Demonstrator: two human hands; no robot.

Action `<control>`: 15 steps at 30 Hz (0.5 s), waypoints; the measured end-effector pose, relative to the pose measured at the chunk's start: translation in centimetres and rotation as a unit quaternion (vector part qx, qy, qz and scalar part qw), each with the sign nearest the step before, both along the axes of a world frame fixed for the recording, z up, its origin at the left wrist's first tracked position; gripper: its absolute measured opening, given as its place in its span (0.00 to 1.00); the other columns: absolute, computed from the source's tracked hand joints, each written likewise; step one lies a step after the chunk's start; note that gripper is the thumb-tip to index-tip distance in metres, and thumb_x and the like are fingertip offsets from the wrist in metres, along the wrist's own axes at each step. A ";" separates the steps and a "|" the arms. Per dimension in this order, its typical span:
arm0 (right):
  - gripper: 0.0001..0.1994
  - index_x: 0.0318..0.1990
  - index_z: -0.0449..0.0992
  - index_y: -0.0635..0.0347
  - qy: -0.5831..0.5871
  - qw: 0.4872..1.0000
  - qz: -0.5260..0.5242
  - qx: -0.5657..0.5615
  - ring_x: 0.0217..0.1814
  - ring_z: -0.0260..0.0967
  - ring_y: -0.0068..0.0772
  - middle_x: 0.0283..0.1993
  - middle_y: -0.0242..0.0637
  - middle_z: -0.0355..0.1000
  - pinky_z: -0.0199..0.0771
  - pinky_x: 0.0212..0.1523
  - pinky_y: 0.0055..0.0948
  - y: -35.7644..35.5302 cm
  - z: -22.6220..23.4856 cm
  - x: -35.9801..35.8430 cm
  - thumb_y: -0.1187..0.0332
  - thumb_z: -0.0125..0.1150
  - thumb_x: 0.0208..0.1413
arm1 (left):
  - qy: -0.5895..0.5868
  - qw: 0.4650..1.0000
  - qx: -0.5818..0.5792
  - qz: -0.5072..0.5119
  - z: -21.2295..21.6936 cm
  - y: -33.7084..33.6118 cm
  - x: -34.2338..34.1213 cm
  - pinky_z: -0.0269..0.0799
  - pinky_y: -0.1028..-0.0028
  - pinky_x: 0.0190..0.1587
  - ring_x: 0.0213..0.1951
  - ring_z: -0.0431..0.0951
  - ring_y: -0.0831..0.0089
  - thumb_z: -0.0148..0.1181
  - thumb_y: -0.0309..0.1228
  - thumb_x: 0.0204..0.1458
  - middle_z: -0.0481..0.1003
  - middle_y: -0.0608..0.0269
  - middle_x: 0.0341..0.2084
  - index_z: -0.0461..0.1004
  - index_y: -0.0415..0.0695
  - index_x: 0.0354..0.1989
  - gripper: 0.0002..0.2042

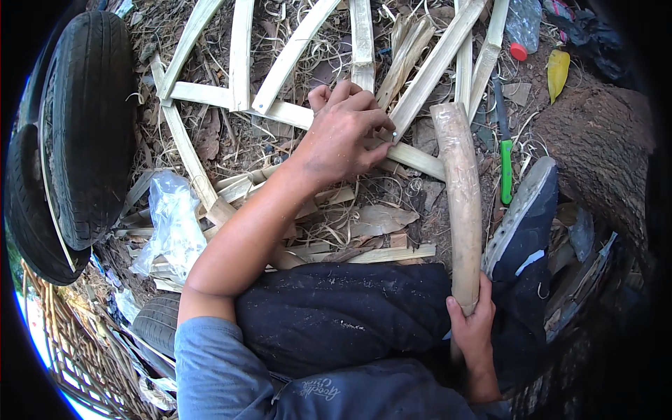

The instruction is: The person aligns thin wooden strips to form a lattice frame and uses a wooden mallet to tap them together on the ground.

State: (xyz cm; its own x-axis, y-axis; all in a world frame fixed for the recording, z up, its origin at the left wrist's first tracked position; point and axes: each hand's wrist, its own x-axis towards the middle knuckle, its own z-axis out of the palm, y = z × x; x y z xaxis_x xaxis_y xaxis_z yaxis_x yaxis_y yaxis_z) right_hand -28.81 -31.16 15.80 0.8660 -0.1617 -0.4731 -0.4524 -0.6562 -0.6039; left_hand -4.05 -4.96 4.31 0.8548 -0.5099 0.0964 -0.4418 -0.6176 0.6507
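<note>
My left hand (348, 129) is closed, thumb and forefinger pinching at a small nail (395, 134) where a pale split-bamboo slat (434, 70) meets a crosswise strip (416, 159). The other fingers curl over the strip, hiding part of it. My right hand (475, 322) is wrapped around the lower end of a thick, smooth wooden club (458, 189), which stands up past the strip's right end. More slats, such as one at the upper left (240, 56), fan away from the crosswise strip. A slanting strip (187, 150) runs down from its left end.
A green-handled knife (506, 171) lies at the right, near my shoe (521, 206) and a log (598, 161). Tyres (91, 126) stand at the left, with a clear plastic bag (168, 220) nearby. A red-capped bottle (523, 28) and yellow leaf (557, 73) lie at the upper right.
</note>
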 end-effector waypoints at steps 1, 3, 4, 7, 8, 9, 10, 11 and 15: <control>0.31 0.61 0.63 0.70 0.005 0.999 -0.041 0.034 0.49 0.76 0.49 0.49 0.55 0.73 0.74 0.51 0.40 0.0 -0.6 0.2 0.72 0.68 0.49 | 0.001 1.000 0.002 -0.014 0.2 0.2 0.2 0.48 0.57 0.57 0.50 0.67 0.65 0.71 0.32 0.37 0.73 0.68 0.38 0.83 0.52 0.34 0.12; 0.32 0.60 0.63 0.70 0.002 0.988 -0.113 0.106 0.48 0.75 0.41 0.47 0.50 0.73 0.73 0.51 0.37 0.8 -2.2 1.8 0.72 0.69 0.48 | 0.005 0.999 0.003 -0.036 0.4 0.5 0.5 0.48 0.58 0.61 0.55 0.65 0.62 0.67 0.27 0.35 0.72 0.67 0.43 0.84 0.53 0.37 0.16; 0.32 0.60 0.63 0.70 -0.006 0.980 -0.145 0.135 0.47 0.74 0.37 0.47 0.47 0.73 0.73 0.51 0.36 1.4 -2.7 3.1 0.72 0.70 0.47 | 0.002 0.999 -0.002 -0.039 0.2 0.4 0.6 0.48 0.58 0.61 0.56 0.64 0.62 0.67 0.27 0.35 0.72 0.67 0.44 0.83 0.53 0.38 0.16; 0.31 0.57 0.63 0.67 -0.091 0.959 -0.141 0.227 0.46 0.71 0.30 0.45 0.40 0.71 0.72 0.50 0.32 4.7 -4.9 9.8 0.73 0.72 0.45 | -0.006 0.998 0.007 -0.057 -0.2 0.8 0.8 0.47 0.56 0.64 0.63 0.60 0.58 0.66 0.27 0.35 0.72 0.68 0.50 0.83 0.54 0.40 0.18; 0.30 0.56 0.64 0.66 -0.114 0.957 -0.147 0.223 0.47 0.71 0.30 0.45 0.40 0.72 0.72 0.50 0.32 5.9 -5.0 12.2 0.74 0.71 0.45 | -0.007 0.998 0.006 -0.059 0.0 0.9 0.9 0.46 0.56 0.65 0.63 0.59 0.57 0.66 0.27 0.35 0.72 0.68 0.51 0.83 0.54 0.39 0.18; 0.29 0.56 0.64 0.66 -0.136 0.954 -0.154 0.218 0.47 0.72 0.31 0.45 0.40 0.72 0.73 0.49 0.32 7.1 -5.2 14.6 0.76 0.71 0.45 | -0.008 0.998 0.005 -0.061 0.1 1.0 1.1 0.46 0.56 0.65 0.64 0.59 0.57 0.66 0.26 0.35 0.72 0.68 0.51 0.83 0.55 0.39 0.18; 0.29 0.56 0.64 0.66 -0.160 0.954 -0.158 0.198 0.46 0.73 0.32 0.45 0.41 0.72 0.73 0.50 0.33 7.5 -6.1 16.6 0.76 0.71 0.45 | -0.009 0.998 0.000 -0.064 0.2 0.9 1.3 0.46 0.56 0.65 0.64 0.59 0.57 0.66 0.26 0.35 0.72 0.68 0.52 0.83 0.55 0.39 0.18; 0.30 0.56 0.65 0.66 -0.207 0.959 -0.131 0.140 0.45 0.74 0.33 0.44 0.43 0.74 0.73 0.49 0.34 7.6 -6.7 18.4 0.76 0.70 0.43 | -0.027 0.997 0.002 -0.067 0.2 0.7 1.5 0.47 0.57 0.64 0.63 0.60 0.57 0.67 0.26 0.36 0.72 0.68 0.52 0.83 0.55 0.39 0.17; 0.31 0.56 0.65 0.64 -0.207 0.965 -0.122 0.103 0.47 0.77 0.42 0.44 0.50 0.76 0.75 0.50 0.38 8.3 -9.3 21.3 0.75 0.70 0.42 | -0.026 0.997 -0.010 -0.071 0.5 0.7 1.8 0.51 0.59 0.60 0.59 0.63 0.59 0.69 0.27 0.39 0.75 0.69 0.47 0.83 0.55 0.38 0.15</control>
State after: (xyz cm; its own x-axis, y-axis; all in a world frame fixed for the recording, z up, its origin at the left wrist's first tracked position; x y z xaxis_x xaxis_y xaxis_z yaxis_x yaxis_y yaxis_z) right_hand -7.52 -22.83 6.53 0.9358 -0.3240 -0.1390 -0.2708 -0.4079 -0.8719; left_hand -2.21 -4.23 4.76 0.7677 -0.6228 0.1506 -0.5578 -0.5340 0.6353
